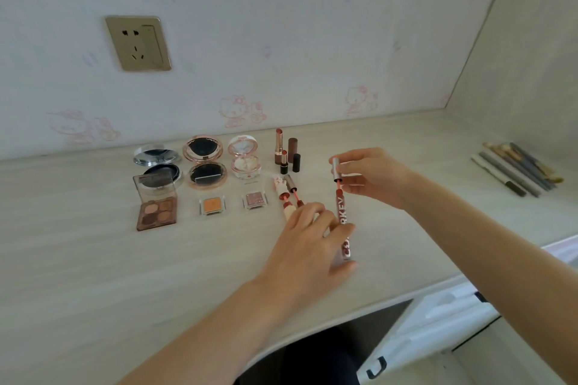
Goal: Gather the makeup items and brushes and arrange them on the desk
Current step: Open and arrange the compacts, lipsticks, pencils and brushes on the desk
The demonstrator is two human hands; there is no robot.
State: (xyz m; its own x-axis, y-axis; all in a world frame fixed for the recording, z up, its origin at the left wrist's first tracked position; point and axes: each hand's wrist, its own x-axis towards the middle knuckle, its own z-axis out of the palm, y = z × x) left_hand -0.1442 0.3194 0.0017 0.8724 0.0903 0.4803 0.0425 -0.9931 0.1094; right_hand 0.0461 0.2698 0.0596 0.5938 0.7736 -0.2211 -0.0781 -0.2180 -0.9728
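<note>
Desk (93, 259), pale wood-grain, against a wall with faint cartoon-cat print and a brass-coloured socket (138, 42).

Held item: lip-gloss tube (343, 222), dark red with white lettering, lifted above the desk right of centre; left hand (308, 239) grips the tube with curled fingers; right hand (373, 176) pinches the silver cap (336, 169), drawn off the tube's mouth with the wand stem showing between cap and tube.

Back row, left to right: silver compact (158, 166), open; rose-gold compact (205, 162), open; pale floral compact (245, 159), open.

Front row, left to right: brown four-pan eyeshadow palette (158, 208), clear lid raised; orange single eyeshadow (212, 206); mauve single eyeshadow (255, 200).

Right of the compacts: uncapped lipsticks (283, 155) standing upright with their caps beside them; just in front, two opened lip glosses (289, 194) lying flat, partly hidden by the left hand.

Far right, well apart: pencils and brushes (516, 172) lying side by side.
</note>
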